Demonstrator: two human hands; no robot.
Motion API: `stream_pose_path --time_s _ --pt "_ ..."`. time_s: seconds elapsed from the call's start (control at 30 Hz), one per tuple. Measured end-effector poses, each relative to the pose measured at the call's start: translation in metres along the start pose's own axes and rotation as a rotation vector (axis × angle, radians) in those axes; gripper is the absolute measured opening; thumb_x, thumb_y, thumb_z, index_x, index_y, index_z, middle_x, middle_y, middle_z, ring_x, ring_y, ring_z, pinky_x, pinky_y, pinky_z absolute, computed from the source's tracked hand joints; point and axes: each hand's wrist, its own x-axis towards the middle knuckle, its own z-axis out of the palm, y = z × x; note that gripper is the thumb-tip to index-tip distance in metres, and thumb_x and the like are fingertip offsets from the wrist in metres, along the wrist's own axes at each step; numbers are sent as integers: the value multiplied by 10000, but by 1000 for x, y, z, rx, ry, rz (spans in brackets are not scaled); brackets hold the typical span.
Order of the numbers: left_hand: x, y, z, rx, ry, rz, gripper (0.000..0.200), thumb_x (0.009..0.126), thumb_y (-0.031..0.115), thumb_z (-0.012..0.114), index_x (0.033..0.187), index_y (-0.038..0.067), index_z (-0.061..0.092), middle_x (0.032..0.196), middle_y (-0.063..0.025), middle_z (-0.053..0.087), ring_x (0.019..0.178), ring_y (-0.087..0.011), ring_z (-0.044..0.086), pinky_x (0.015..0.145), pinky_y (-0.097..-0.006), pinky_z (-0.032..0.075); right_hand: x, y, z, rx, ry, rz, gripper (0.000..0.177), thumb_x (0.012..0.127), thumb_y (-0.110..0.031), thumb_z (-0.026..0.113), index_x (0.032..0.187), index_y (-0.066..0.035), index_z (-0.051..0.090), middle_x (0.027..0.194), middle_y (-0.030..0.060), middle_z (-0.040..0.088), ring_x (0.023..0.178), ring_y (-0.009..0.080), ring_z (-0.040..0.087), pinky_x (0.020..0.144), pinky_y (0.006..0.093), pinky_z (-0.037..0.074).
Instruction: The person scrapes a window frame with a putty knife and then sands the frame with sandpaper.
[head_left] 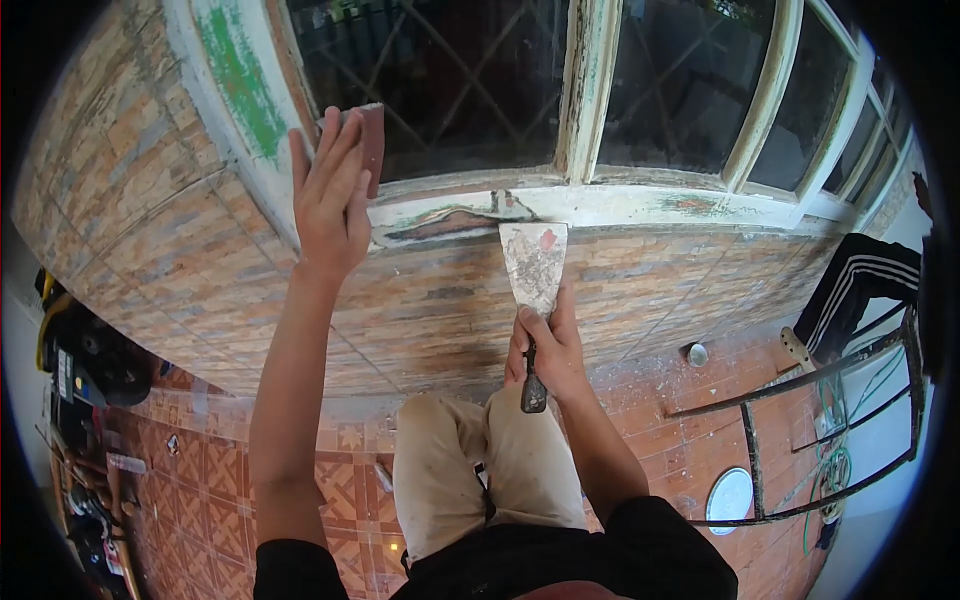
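My left hand (335, 205) presses a folded piece of reddish-brown sandpaper (374, 150) against the left upright of the window frame (240, 80), its fingers laid over the sheet. White paint there is worn through to green. In my right hand (553, 345) is a putty knife (533, 265), gripped by its dark handle with the blade pointing up. The blade is smeared with dried filler and has a red spot. Its tip reaches the lower window rail (640, 205), beside a bare, damaged patch of wood (450, 222).
Stone-patterned tiles cover the wall (430, 310) below the window. On the right are a metal frame (755, 460), a white round lid (730, 500), a small can (695, 353), a green hose (835, 460) and another person's striped trouser leg (850, 285). Tools (90, 490) lie at the left.
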Motion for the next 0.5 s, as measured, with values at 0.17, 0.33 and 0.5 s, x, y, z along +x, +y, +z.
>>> stream_pose_path --time_s 0.17,0.33,0.5 --pt "-6 -8 18 49 56 57 460 943 -27 500 1400 -55 543 1409 -193 597 1353 -322 542 1224 -541 193 20 2 -3 -52 -18 30 499 1053 -60 432 1462 -156 163 690 56 458 347 136 408 332 311 451" --pt "-11 -21 35 12 72 23 662 897 -69 554 1501 194 481 1425 -101 606 1358 -297 540 1239 -542 176 40 7 5 20 36 68 517 1055 -67 448 1477 -156 163 647 31 432 342 112 376 312 278 388" --pt "-14 -26 40 81 85 -14 661 876 -92 570 1510 57 454 1397 -189 609 1317 -315 577 1222 -551 186 51 15 6 41 14 56 560 1061 -94 462 1518 -180 149 638 24 423 346 99 368 311 264 376"
